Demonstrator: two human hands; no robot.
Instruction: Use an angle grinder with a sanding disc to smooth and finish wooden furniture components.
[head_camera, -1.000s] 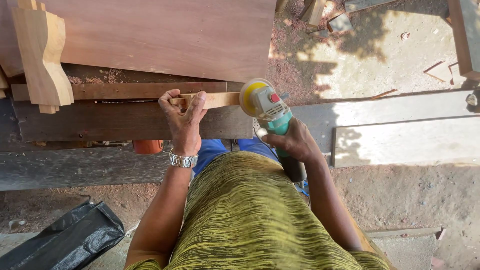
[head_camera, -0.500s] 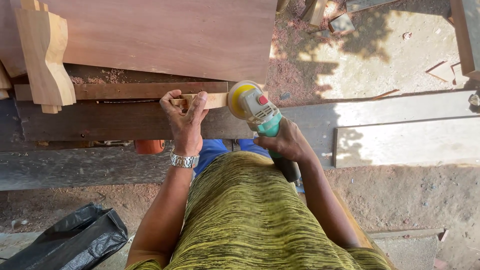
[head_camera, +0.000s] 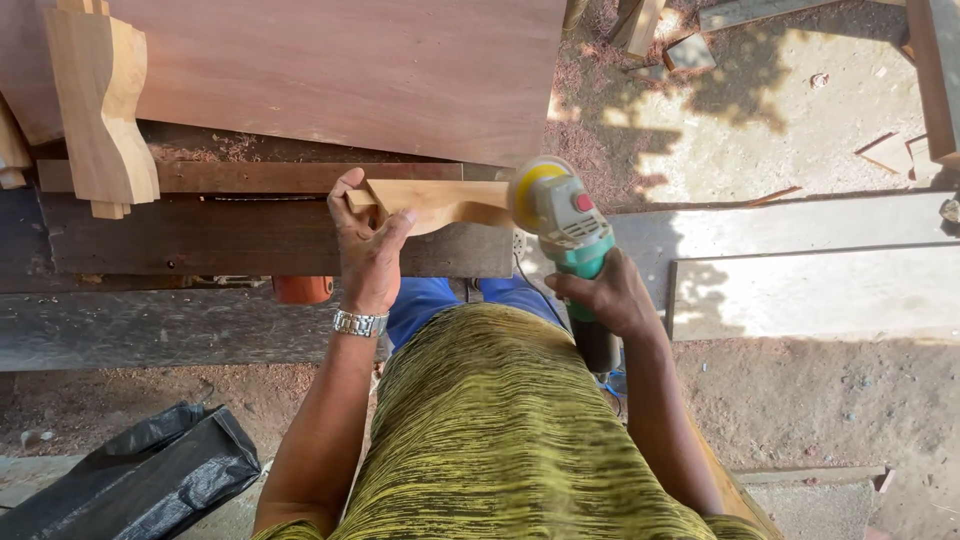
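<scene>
The left arm reaches straight forward from the shoulder, elbow nearly extended, with a metal watch band around the wrist. The left hand (head_camera: 368, 248) lies palm down, fingers spread and curled, thumb hooked around the far side of the wooden piece (head_camera: 440, 203) it pins down. The right arm bends at the elbow and angles inward. The right hand (head_camera: 605, 296), right of the wooden piece and nearer the body, is closed in a fist around the sander (head_camera: 568, 232) handle, knuckles up.
</scene>
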